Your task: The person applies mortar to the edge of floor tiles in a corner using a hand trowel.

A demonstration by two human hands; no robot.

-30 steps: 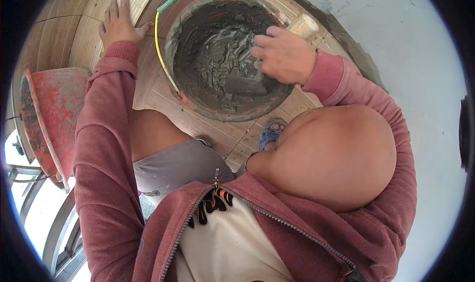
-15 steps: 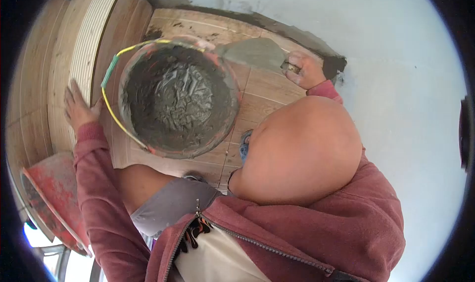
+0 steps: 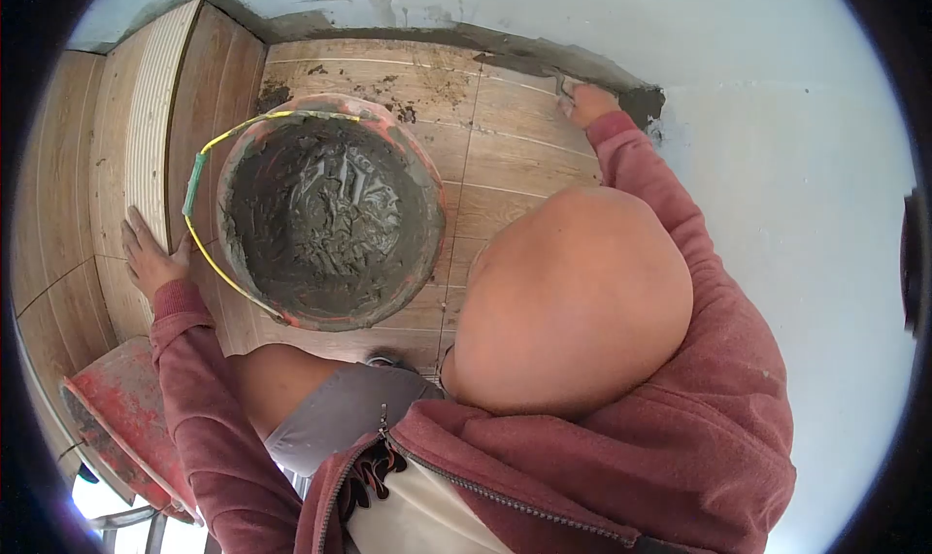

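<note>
My right hand (image 3: pixel 590 105) is closed round a trowel (image 3: pixel 560 84) at the foot of the wall. Its blade is mostly hidden, with a small part showing beside the fingers. Right there a band of wet grey mortar (image 3: pixel 582 66) runs along the joint between wall and floor. My left hand (image 3: pixel 153 265) rests with fingers spread on the ribbed edge of a wood-look tiled step (image 3: pixel 160 117). Between my hands stands a bucket (image 3: pixel 434 180) holding wet cement mortar (image 3: pixel 345 204). Its yellow wire handle with a green grip (image 3: pixel 194 185) leans toward my left hand.
A second, red bucket (image 3: pixel 126 394) stained with mortar lies tilted at lower left. Mortar crumbs (image 3: pixel 403 112) dot the wood-look floor tiles (image 3: pixel 505 117) behind the main bucket. A pale wall (image 3: pixel 777 214) closes off the right and back. My bent knee (image 3: pixel 582 292) rises close to the bucket.
My right hand has carried the trowel from beside the bucket up to the wall base, and its broad blade has turned out of sight. My left hand stays on the step; the view has shifted slightly.
</note>
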